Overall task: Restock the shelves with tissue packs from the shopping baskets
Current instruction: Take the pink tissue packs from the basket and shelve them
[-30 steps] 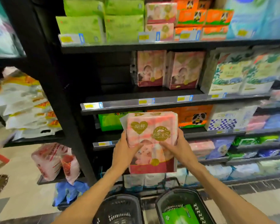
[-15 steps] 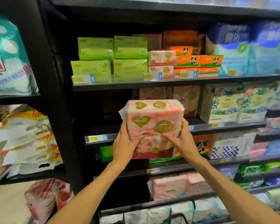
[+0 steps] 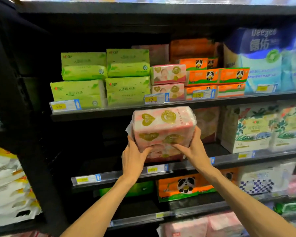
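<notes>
A pink tissue pack (image 3: 162, 129) with gold heart labels is held upright between both hands, over the front of the middle shelf (image 3: 178, 166). My left hand (image 3: 132, 158) grips its lower left side. My right hand (image 3: 193, 149) grips its lower right side. Behind the pack and to its right, another pink pack (image 3: 207, 124) of the same kind stands on that shelf. The shelf space to the left of the held pack is dark and bare. The shopping baskets are out of view.
The shelf above holds green packs (image 3: 101, 79), small pink packs (image 3: 168, 82), orange panda packs (image 3: 215, 79) and blue bags (image 3: 266, 60). Leaf-printed packs (image 3: 266, 129) fill the middle shelf's right. An orange panda pack (image 3: 186, 185) lies below. White bags (image 3: 9, 190) hang at the left.
Both hands have lifted the pink pack up and forward, from over the baskets to the middle shelf's opening. My view has tilted upward, so the baskets have dropped out of sight.
</notes>
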### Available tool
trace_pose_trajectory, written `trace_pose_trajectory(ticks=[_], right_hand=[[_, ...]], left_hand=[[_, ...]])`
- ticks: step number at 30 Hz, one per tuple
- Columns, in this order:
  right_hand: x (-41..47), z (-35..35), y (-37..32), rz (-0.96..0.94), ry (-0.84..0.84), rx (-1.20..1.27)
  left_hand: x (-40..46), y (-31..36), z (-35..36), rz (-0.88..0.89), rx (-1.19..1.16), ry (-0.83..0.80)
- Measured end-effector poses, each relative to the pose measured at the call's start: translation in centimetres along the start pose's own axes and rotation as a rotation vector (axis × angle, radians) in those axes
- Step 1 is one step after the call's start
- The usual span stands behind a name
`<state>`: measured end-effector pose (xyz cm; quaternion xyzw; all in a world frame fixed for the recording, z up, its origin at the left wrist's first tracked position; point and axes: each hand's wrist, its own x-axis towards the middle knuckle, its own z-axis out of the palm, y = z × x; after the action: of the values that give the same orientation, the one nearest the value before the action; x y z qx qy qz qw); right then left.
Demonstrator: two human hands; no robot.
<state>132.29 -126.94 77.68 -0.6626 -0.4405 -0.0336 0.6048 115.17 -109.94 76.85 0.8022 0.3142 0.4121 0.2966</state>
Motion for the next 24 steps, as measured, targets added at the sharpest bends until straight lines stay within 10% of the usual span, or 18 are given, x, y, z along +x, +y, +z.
trace_pose_trajectory(ticks=[24], right_hand=[[11.0,2.4,13.1,0.270,-0.017,-0.410]], left_hand=[[9.5,-4.1,10.6,-0.124,0.152,-0.222]])
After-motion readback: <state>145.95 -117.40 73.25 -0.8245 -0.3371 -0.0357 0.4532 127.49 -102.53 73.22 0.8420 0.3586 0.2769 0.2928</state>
